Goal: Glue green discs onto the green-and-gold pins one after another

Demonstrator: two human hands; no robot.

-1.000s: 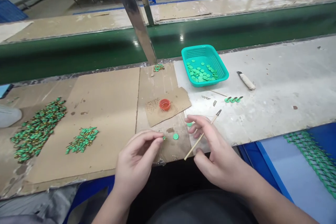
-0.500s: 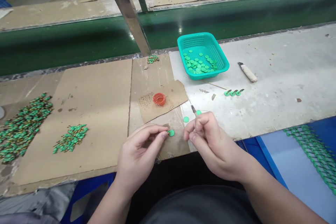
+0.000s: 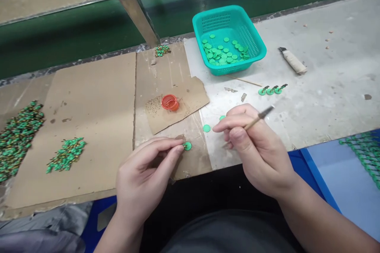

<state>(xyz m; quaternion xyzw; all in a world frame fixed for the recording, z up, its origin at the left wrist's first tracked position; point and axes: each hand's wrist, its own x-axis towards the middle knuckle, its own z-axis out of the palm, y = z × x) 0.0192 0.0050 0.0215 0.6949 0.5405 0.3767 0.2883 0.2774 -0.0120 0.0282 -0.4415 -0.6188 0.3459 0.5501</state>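
Note:
Between thumb and forefinger, my left hand (image 3: 148, 170) pinches a small piece with a round green disc (image 3: 187, 146) at its end; the fingers hide the rest of it. My right hand (image 3: 258, 154) is closed on a thin paintbrush (image 3: 253, 121) with a tan handle and a dark end, which points up and to the right over the hand. A loose green disc (image 3: 206, 128) lies on the table just left of my right hand, and another is partly hidden behind the fingers. Beyond my hands stands a small red cup (image 3: 170, 103) on a piece of cardboard.
A teal basket (image 3: 258, 53) at the back contains several green discs. To its right lie a wrapped cutter-like tool (image 3: 293, 61) and three green discs with dark tops (image 3: 270, 91). Heaps of small green-and-brown pieces (image 3: 22, 136) cover the left. A metal post (image 3: 130, 8) rises behind.
The paintbrush has swung round in my right hand, from pointing away and left to pointing up and right. My left hand keeps its pinch. The view has shifted closer and lower.

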